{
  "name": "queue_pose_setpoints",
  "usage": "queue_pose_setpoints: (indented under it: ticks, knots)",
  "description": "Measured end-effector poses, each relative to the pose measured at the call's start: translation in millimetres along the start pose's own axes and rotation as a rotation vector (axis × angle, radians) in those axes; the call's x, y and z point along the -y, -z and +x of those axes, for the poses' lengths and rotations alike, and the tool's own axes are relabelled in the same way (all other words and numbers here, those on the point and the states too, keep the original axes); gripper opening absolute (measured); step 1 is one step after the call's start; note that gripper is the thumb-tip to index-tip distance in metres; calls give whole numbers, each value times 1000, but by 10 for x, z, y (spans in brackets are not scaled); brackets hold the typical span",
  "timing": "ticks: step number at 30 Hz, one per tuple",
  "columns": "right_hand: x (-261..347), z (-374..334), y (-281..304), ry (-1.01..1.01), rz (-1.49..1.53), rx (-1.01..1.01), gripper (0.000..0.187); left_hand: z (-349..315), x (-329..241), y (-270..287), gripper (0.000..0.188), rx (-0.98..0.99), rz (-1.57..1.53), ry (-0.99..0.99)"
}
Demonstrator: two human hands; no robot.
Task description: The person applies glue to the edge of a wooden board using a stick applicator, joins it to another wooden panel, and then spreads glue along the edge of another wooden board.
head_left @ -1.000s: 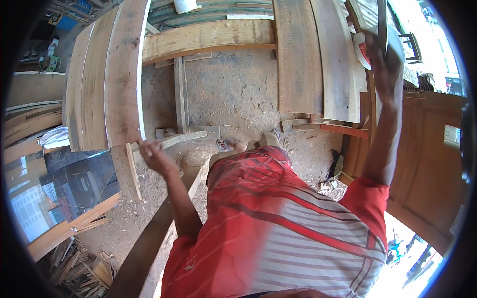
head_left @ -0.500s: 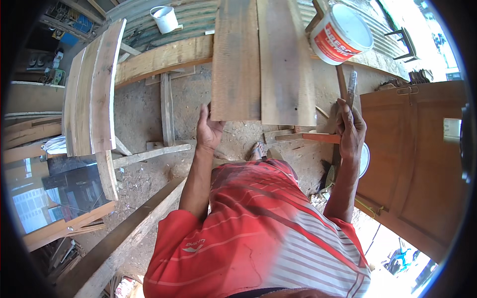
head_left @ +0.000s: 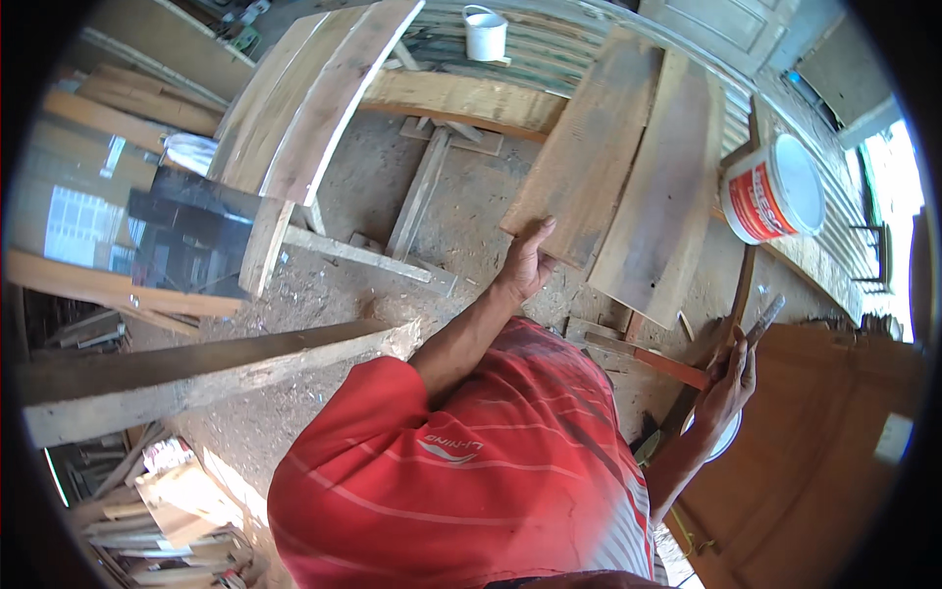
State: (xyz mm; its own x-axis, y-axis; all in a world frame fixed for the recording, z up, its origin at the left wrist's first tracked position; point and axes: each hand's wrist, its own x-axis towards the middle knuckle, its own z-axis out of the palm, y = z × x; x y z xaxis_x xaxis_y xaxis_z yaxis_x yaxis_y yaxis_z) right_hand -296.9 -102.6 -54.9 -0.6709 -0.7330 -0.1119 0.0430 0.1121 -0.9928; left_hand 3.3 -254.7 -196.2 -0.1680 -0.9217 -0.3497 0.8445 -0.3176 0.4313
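Note:
Two long weathered boards lie side by side before me, a left board and a right board, with a narrow dark gap between them. My left hand grips the near end of the left board, thumb on top and the other fingers hidden beneath. To the right, my right hand is closed around a slim, whitish-grey smeared hand tool that points up and away; its exact kind cannot be made out. Just beyond that hand, a white bucket with a red label stands beside the right board.
Several joined boards rest at the upper left on a wooden beam. A small white pail stands at the back. A thick timber juts in from the left. Brown wooden panels stand at the right; scrap wood lies lower left.
The view has swung to the left, so everything sits tilted and further right. My left hand's thumb now lies over the board's near end. My right hand still holds the tool.

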Motion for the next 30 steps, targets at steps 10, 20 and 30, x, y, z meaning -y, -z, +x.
queue_pose_setpoints:
  ticks: [10, 20, 30]
  knots:
    - [-43, 31, -224, -56, -133, -207, 31, -476, -928, 803, 39, 50, 1070, -490]
    - [708, 1044, -172, 524, -742, 16, 21, -1461, -1966, 348, 42, -208, 1527, -288]
    - [940, 4131, -159, 587, -1481, 500, 15, -1721, -1565, 28, 35, -295, 1520, -207]
